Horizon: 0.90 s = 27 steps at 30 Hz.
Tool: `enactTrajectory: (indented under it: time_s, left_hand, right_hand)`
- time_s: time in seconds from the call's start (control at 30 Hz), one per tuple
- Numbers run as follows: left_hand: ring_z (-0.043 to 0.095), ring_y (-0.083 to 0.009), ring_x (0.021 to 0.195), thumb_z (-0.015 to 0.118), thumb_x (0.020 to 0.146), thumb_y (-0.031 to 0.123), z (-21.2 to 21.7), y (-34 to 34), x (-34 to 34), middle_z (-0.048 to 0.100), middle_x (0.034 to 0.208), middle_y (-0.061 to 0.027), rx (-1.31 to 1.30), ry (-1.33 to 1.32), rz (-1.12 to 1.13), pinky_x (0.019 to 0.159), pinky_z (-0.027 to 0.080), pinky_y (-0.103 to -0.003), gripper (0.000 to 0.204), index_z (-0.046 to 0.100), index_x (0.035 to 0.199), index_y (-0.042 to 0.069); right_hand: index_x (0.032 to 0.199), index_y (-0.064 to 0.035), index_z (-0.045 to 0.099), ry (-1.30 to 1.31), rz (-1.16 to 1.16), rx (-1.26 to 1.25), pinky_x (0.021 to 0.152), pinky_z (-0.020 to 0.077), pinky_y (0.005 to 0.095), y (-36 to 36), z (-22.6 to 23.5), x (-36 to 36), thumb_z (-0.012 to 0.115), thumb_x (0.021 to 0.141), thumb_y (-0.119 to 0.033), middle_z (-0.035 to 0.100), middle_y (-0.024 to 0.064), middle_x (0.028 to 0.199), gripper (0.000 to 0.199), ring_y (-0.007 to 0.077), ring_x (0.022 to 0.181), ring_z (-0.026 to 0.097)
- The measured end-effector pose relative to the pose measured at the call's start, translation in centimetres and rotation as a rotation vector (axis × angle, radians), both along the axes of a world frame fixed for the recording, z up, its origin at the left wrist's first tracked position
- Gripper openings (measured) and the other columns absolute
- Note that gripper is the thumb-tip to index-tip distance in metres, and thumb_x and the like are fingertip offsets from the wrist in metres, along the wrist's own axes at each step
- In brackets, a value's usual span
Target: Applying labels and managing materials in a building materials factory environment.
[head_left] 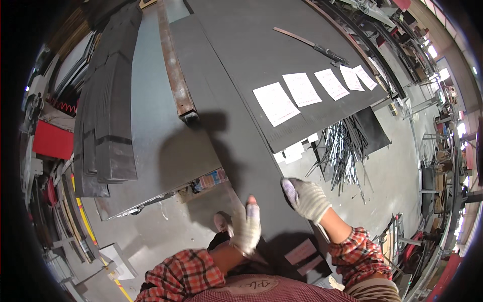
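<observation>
A long dark grey sheet strip (pixel 245 151) runs away from my body between my hands. My right hand (pixel 308 200), in a pale knit glove, is closed on the strip's right edge with its thumb on top. My left hand (pixel 245 229), also gloved with a bare fingertip showing, is at the left edge nearer my body. Its thumb points forward and its other fingers are mostly hidden, apparently gripping the edge. Two pinkish labels (pixel 300 252) show at the strip's near end, which lies partly in shadow.
A dark sheet surface (pixel 297 121) on the right carries several white papers (pixel 276 103) and a long handled tool (pixel 329 54). Thin dark strips (pixel 347 148) hang in a bundle beyond its edge. Stacked dark sheets (pixel 114 110) and a rusty bar (pixel 175 75) lie on the left table (pixel 151 146).
</observation>
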<state>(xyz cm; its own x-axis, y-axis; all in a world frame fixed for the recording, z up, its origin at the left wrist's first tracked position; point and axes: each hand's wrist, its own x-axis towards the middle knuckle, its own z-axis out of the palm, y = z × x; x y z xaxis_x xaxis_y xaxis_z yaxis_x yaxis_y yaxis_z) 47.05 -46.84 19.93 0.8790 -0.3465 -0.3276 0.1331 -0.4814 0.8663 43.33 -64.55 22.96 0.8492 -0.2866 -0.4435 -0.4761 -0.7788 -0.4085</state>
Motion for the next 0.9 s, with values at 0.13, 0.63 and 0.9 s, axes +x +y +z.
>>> enactTrajectory:
  time_s: [0.13, 0.63, 0.9]
  left_hand:
    - [0.047, -0.0328, 0.115, 0.044, 0.094, 0.029, -0.3, 0.6, 0.6, 0.041, 0.132, -0.0256, -0.327, 0.221, 0.09, 0.096, 0.035, -0.036, 0.068, 0.007, 0.145, 0.005]
    - [0.054, -0.012, 0.07, 0.07, 0.07, -0.001, 6.7, 2.4, 4.6, 0.06, 0.084, -0.0034, -0.32, -0.274, -0.046, 0.068, 0.045, -0.028, 0.039, 0.055, 0.105, 0.009]
    - [0.055, -0.0124, 0.064, 0.069, 0.077, 0.011, 5.1, 8.1, 7.5, 0.06, 0.072, -0.0021, -0.245, 0.208, -0.02, 0.062, 0.044, -0.028, 0.01, 0.062, 0.081, 0.006]
  right_hand:
    - [0.094, -0.0019, 0.06, -0.053, 0.013, -0.099, 0.075, 0.0478, 0.0458, 0.6, 0.8, -0.5, 0.029, 0.097, -0.037, 0.063, 0.0233, 0.088, 0.047, 0.039, 0.084, 0.06]
    - [0.123, -0.0045, 0.047, -0.319, 0.275, 0.895, 0.07, 0.0492, 0.0289, 1.0, 9.7, 3.4, 0.061, 0.082, -0.049, 0.062, 0.0109, 0.081, 0.063, 0.022, 0.076, 0.064]
    - [0.122, -0.0088, 0.056, -0.055, 0.501, 0.569, 0.073, 0.0505, 0.0299, -5.5, 9.7, 7.9, 0.07, 0.079, -0.034, 0.067, 0.0088, 0.096, 0.052, 0.0202, 0.075, 0.064]
